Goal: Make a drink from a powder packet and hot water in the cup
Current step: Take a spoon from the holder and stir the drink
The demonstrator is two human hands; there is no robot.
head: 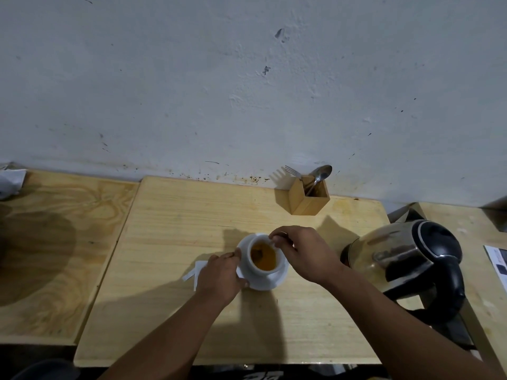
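A white cup stands on a white saucer in the middle of the wooden table. The cup holds an orange-brown drink. My right hand is over the cup's right rim, fingers pinched on a thin spoon handle that dips into the drink. My left hand rests at the saucer's left edge, thumb and fingers on its rim. A torn white packet lies flat on the table, partly under my left hand.
A steel kettle with a black handle stands close to the right of my right arm. A wooden cutlery holder with a fork and spoon sits by the wall. A lower wooden surface adjoins on the left.
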